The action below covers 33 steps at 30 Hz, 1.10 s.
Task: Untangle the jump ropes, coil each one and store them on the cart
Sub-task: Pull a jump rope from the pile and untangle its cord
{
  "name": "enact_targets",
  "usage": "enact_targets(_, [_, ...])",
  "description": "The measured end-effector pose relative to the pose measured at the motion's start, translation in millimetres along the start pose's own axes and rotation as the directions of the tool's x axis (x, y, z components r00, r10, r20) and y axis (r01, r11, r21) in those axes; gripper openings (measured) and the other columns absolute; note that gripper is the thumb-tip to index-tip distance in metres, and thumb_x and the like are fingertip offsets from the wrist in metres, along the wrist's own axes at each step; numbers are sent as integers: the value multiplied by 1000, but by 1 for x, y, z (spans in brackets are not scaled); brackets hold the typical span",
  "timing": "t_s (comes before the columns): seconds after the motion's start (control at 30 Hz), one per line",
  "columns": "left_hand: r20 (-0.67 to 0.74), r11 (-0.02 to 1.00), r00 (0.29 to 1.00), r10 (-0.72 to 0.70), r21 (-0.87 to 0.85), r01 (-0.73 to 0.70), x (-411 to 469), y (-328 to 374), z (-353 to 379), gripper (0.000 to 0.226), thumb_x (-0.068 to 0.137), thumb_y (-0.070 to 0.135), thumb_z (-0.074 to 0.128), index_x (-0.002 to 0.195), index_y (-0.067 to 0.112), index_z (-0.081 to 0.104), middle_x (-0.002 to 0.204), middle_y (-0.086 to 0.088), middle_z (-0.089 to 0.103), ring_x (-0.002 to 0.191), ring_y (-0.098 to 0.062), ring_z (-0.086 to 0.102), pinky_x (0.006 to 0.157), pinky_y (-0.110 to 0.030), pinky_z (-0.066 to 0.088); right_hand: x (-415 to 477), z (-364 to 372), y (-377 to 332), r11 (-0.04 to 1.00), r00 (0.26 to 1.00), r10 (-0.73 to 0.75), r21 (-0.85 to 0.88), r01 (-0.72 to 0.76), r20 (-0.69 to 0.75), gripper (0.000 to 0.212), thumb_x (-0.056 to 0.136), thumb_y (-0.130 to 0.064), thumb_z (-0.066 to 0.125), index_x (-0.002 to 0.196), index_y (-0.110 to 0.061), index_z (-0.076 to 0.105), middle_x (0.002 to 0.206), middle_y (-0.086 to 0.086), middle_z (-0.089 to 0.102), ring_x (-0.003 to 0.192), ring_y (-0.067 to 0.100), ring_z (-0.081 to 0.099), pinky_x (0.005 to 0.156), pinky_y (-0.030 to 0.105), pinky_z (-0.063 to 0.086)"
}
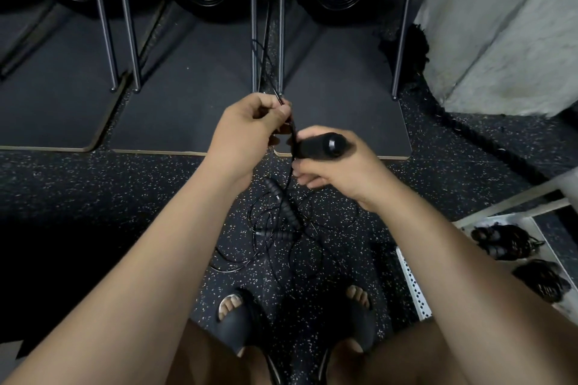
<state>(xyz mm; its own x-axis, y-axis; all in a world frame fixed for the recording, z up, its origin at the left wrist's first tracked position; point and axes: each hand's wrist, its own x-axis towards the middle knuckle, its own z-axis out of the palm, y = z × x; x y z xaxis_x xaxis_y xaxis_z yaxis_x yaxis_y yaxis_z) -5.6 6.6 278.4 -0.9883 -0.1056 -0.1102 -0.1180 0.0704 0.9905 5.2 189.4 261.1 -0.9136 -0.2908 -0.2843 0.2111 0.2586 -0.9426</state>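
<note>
Gripping one black handle (325, 144) in my right hand (339, 170), left of the cart (413, 286); my left hand (247, 128) pinches its cord (293, 130). Tangled ropes (285, 212): floor, left of cart. Coiled ropes (503, 242): on cart shelf.

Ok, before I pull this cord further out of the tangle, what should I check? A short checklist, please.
1. Grip of the right hand on the handle: ok.
2. Pinch of the left hand on the cord: ok.
3. This cord free from the pile on the floor: not ok, loops cross there.
4. Both feet off the loops: cannot tell, too dark.
5. The cart close on the right: ok.
</note>
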Motion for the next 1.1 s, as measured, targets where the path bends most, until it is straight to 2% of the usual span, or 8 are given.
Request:
enact_targets(0.2, [10, 996, 1000, -13, -93, 14, 0, 2, 3, 15, 101, 15, 73, 88, 18, 68, 78, 2, 68, 71, -11, 63, 68, -26, 53, -3, 4, -8, 992, 990, -75, -107, 62, -121, 20, 93, -14, 81, 109, -24, 73, 90, 10, 80, 77, 29, 79, 57, 33, 58])
enact_targets(0.33, [50, 989, 998, -39, -137, 46, 0, 1, 5, 13, 101, 11, 72, 90, 13, 66, 79, -3, 70, 75, -15, 66, 63, -22, 51, -3, 0, -13, 979, 969, -79, -202, 31, -234, 8, 94, -23, 76, 100, -28, 73, 73, 3, 77, 59, 18, 73, 56, 26, 53])
enact_targets(0.5, [122, 950, 989, -85, -289, 117, 0, 5, 8, 21, 101, 7, 69, 83, 15, 63, 68, 1, 64, 75, -15, 67, 63, -21, 52, -5, -1, -16, 939, 945, -144, -341, 37, -293, 5, 84, -29, 75, 89, -27, 74, 63, -5, 73, 57, 15, 69, 63, 34, 59])
enact_targets(0.7, [153, 922, 986, -71, -368, 123, 1, 5, 6, 17, 102, 11, 68, 87, 19, 65, 78, -3, 59, 76, -13, 69, 68, -24, 50, -7, -5, -23, 966, 950, -131, -253, 58, -283, 1, 87, -24, 75, 87, -24, 74, 57, -1, 68, 46, 8, 60, 54, 25, 49])
enact_targets(0.77, [162, 947, 985, -63, -302, 111, 2, 2, 6, 11, 104, 15, 66, 96, 20, 71, 90, -4, 70, 81, -12, 69, 71, -28, 48, -10, -10, -28, 981, 950, -126, -178, 76, -287, 4, 89, -20, 76, 88, -24, 74, 55, -1, 66, 47, 13, 58, 51, 24, 47])
enact_targets(0.9, [243, 995, 966, -84, 78, 67, 0, -12, 10, 23, 102, 6, 59, 117, 18, 71, 108, 7, 79, 94, -11, 71, 79, -32, 50, -12, -24, -35, 990, 944, -123, 24, 137, -305, 10, 92, -12, 74, 88, -20, 71, 56, 3, 59, 49, 18, 50, 47, 27, 39])
enact_targets(1.0, [377, 961, 916, -139, 276, 32, -7, -28, 18, 28, 101, 2, 60, 115, 23, 73, 110, 6, 79, 103, -21, 71, 94, -35, 51, -13, -34, -38, 979, 937, -124, 113, 169, -327, 11, 94, -12, 74, 90, -21, 71, 56, 1, 57, 48, 16, 47, 48, 27, 37])
enact_targets(1.1, [414, 932, 891, -187, 363, 27, -9, -48, 30, 21, 101, 10, 66, 111, 27, 76, 103, 15, 79, 97, -5, 71, 93, -24, 51, -15, -42, -41, 962, 919, -147, 164, 219, -365, 15, 93, -14, 75, 87, -27, 72, 58, 0, 56, 53, 18, 47, 49, 30, 36])
